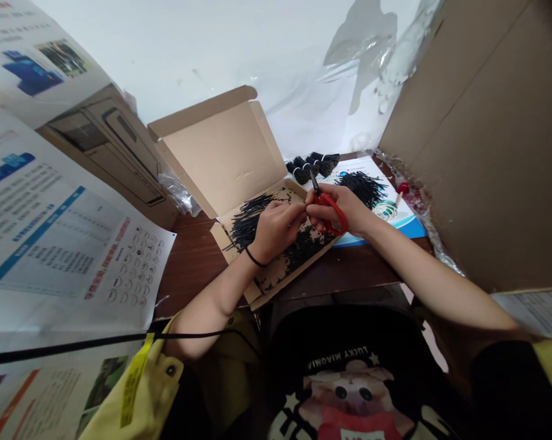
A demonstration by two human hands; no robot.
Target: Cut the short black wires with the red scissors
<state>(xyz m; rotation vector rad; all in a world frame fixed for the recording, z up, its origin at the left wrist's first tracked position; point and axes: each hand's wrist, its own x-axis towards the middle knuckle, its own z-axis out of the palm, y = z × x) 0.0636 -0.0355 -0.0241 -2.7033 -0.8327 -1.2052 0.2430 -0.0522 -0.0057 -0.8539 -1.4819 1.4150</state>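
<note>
My right hand (349, 211) is closed around red-handled scissors (337, 220), whose dark blades point up and away from me. Its fingertips meet those of my left hand (278, 229), which is closed in a pinch; what it holds is too small to make out. Both hands are over an open cardboard box (228, 153) with its lid raised. Inside, beside my left hand, lies a loose pile of thin black strands (246, 223), perhaps wires or tubes. Small black pieces (301, 249) are scattered across the box floor below the hands.
Behind the box lie several black bundles (313, 165) tied with white bands. More black strands (362, 188) rest on a printed booklet (411, 225), near pale rubber bands (386, 211) and a red-topped object (402, 188). Cardboard (482, 140) rises at right; printed sheets (74, 232) hang at left.
</note>
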